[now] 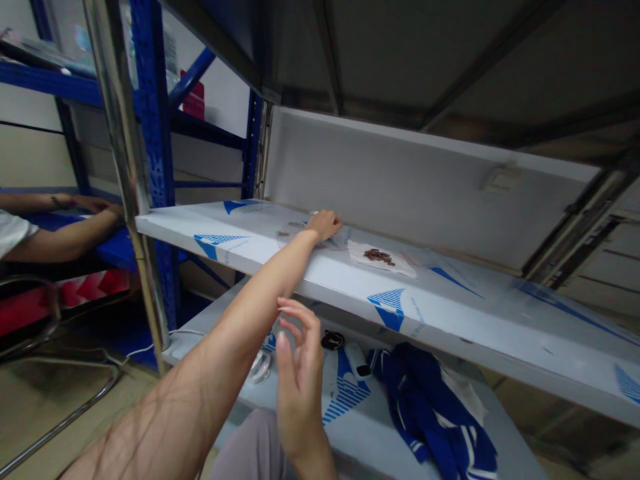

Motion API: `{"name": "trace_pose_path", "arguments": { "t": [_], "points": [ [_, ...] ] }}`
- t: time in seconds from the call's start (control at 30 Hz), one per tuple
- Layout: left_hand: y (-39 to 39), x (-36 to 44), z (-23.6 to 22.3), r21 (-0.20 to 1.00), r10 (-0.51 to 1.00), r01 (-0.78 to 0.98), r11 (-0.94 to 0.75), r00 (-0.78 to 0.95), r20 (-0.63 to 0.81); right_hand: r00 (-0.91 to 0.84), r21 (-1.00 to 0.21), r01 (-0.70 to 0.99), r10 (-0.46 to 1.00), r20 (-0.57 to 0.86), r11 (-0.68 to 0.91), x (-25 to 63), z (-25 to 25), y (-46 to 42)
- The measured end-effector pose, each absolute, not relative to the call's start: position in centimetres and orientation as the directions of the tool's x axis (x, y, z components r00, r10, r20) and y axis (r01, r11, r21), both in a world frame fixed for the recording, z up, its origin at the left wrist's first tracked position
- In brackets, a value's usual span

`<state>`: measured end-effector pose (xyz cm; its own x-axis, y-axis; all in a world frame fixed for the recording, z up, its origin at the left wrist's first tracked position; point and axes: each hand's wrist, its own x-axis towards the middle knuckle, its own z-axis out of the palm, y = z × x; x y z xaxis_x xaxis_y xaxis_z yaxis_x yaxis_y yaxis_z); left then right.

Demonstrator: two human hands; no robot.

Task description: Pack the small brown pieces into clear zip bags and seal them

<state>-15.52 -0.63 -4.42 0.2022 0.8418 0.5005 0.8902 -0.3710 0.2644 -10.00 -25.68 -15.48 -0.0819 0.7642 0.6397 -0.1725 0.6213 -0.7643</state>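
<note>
My left hand (325, 225) reaches out over the white metal shelf (310, 267), its fingers bent and closed near the back wall. Whatever lies within those fingers is hidden. Just below it is a thin clear plastic bag (340, 239). To its right, small brown pieces (379, 257) lie in a pile on a white sheet or bag (357, 252). A small flat item (283, 234) rests on the shelf to the left of the hand. My right hand (303, 380) is raised in front of the shelf edge beside my left forearm, fingers loosely bent and apart, holding nothing.
A lower shelf (345, 440) holds a blue and white garment (425, 407), a pale bottle-like item (357, 361) and a white coiled item (259, 367). An upper shelf (400, 60) hangs overhead. Left stand a metal post (123, 133), blue racking (155, 120) and another person's arms (70, 233).
</note>
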Motion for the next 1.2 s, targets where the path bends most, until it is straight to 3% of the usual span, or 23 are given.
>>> {"name": "trace_pose_path", "arguments": {
  "t": [0.17,0.33,0.6,0.8,0.87,1.03,1.13,1.2],
  "points": [
    [-0.5,-15.6,-4.4,0.249,0.827,0.882,-0.4,0.23,0.514,-0.098,-0.804,-0.238,0.81,0.579,0.545,-10.1,-16.3,-26.7],
    [-0.5,-15.7,-4.4,0.265,0.829,0.881,-0.392,0.213,0.517,-0.023,-0.757,-0.246,0.777,0.629,0.605,-10.5,-16.4,-25.7],
    [0.0,-15.6,-4.5,0.279,0.805,0.861,-0.425,0.218,0.552,-0.163,-0.788,-0.254,0.778,0.607,0.562,-9.9,-15.8,-27.5],
    [-0.2,-15.6,-4.5,0.274,0.811,0.874,-0.4,0.199,0.55,-0.103,-0.74,-0.077,0.733,0.672,0.668,-9.7,-14.5,-26.3],
    [-0.4,-15.5,-4.4,0.27,0.819,0.886,-0.378,0.185,0.543,-0.152,-0.734,-0.079,0.72,0.678,0.675,-9.5,-14.4,-26.5],
    [-0.5,-15.4,-4.3,0.227,0.816,0.907,-0.355,0.182,0.548,-0.502,-0.752,-0.166,0.602,0.621,0.637,-6.8,-11.7,-26.5],
    [-0.7,-15.3,-4.3,0.189,0.804,0.914,-0.359,0.2,0.56,-0.313,-0.683,-0.094,0.629,0.711,0.724,-3.7,-8.1,-23.8],
    [-0.9,-15.0,-4.3,0.16,0.791,0.909,-0.386,0.237,0.563,-0.22,-0.613,0.053,0.608,0.763,0.789,-1.4,-5.5,-20.4]
  ]
}}
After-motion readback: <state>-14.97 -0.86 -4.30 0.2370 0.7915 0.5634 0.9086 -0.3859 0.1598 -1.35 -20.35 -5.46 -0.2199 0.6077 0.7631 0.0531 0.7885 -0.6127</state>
